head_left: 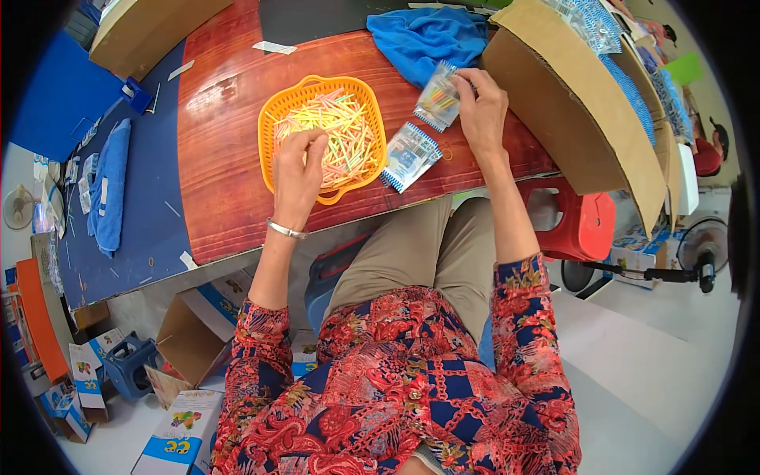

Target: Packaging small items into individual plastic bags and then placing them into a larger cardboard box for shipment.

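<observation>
An orange plastic basket point(265, 111) heaped with short, thin pastel sticks point(348, 131) stands on the table before me. Over its left front part is my left hand point(297, 170), fingers curled down among the sticks; whatever they pinch is hidden. To the right, my right hand point(484, 111) grips the edge of a small clear packet point(438, 96) between thumb and fingers. Several coloured sticks show inside that packet, and its ends carry blue stripes. Just below it lies a small stack of similar packets point(410, 156), close to the basket's right side.
A blue cloth point(427, 39) lies behind the packets. The tall wall of a cardboard box point(554, 87) rises beside my right hand, with more packets above it. A rubber band point(447, 151) lies near the stack. Left are a dark blue mat point(150, 198) and a folded blue towel point(111, 186).
</observation>
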Action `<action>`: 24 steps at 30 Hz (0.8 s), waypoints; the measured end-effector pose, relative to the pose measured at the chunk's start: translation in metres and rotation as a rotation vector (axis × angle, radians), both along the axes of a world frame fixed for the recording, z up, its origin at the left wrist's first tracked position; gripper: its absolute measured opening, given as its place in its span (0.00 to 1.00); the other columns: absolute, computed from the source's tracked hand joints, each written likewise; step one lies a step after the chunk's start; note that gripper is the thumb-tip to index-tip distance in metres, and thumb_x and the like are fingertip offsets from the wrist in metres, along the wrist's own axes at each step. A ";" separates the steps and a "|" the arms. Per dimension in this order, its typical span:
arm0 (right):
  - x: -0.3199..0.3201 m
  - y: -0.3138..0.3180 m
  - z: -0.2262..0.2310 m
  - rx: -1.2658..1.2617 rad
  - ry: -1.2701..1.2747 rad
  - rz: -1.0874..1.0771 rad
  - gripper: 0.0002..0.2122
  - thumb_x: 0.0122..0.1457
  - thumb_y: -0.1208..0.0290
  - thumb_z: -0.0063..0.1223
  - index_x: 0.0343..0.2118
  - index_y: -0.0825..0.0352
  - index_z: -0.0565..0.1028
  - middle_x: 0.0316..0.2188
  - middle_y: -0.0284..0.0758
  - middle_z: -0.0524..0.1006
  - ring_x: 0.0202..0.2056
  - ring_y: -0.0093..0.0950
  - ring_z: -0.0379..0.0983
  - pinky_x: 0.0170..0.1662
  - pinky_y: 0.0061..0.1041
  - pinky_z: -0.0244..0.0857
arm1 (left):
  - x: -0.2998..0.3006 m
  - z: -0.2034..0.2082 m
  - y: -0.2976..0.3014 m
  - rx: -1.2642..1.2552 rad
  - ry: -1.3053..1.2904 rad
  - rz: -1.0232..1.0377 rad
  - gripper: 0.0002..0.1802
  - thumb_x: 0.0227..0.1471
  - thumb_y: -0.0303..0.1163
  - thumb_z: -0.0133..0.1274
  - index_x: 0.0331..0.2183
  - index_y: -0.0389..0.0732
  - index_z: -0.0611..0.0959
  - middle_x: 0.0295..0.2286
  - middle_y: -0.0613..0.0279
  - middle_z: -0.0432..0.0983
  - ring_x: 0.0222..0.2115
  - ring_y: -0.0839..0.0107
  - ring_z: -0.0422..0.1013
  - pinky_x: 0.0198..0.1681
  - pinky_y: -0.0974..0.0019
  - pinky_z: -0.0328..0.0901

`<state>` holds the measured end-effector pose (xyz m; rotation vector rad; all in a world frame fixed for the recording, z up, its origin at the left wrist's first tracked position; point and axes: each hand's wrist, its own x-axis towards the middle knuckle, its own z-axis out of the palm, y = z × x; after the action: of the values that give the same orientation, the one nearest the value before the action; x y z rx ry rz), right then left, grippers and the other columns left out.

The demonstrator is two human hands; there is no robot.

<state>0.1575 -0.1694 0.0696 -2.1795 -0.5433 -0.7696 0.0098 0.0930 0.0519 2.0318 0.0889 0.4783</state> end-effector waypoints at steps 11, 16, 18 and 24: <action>-0.052 0.009 -0.038 -0.331 0.306 -0.031 0.12 0.51 0.64 0.62 0.37 0.62 0.81 0.37 0.34 0.76 0.44 0.38 0.68 0.47 0.42 0.58 | -0.010 0.006 -0.010 0.183 -0.099 0.046 0.04 0.53 0.24 0.56 0.32 0.33 0.82 0.31 0.54 0.78 0.32 0.61 0.74 0.37 0.62 0.68; -0.079 0.014 -0.054 -0.305 0.359 -0.106 0.10 0.49 0.67 0.63 0.34 0.63 0.80 0.36 0.35 0.75 0.38 0.35 0.70 0.43 0.38 0.61 | -0.009 0.012 -0.023 0.120 -0.115 0.013 0.04 0.53 0.24 0.56 0.32 0.33 0.82 0.31 0.54 0.78 0.33 0.61 0.74 0.37 0.63 0.68; -0.074 0.011 -0.062 -0.143 0.344 -0.103 0.10 0.48 0.70 0.63 0.34 0.64 0.79 0.34 0.35 0.75 0.34 0.33 0.70 0.39 0.34 0.63 | -0.008 0.014 -0.025 0.106 -0.123 0.000 0.04 0.53 0.24 0.56 0.32 0.33 0.82 0.31 0.55 0.78 0.33 0.61 0.74 0.37 0.64 0.68; -0.070 0.006 -0.060 0.013 0.377 -0.056 0.07 0.49 0.75 0.61 0.32 0.65 0.78 0.30 0.35 0.75 0.30 0.28 0.71 0.34 0.27 0.64 | -0.009 0.012 -0.030 0.040 -0.096 -0.031 0.05 0.52 0.25 0.57 0.33 0.33 0.82 0.33 0.54 0.78 0.35 0.61 0.74 0.39 0.63 0.68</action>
<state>0.0878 -0.1637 0.0096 -2.2611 -0.2841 -0.3721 0.0011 0.0632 0.0637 2.0432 -0.0103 0.5615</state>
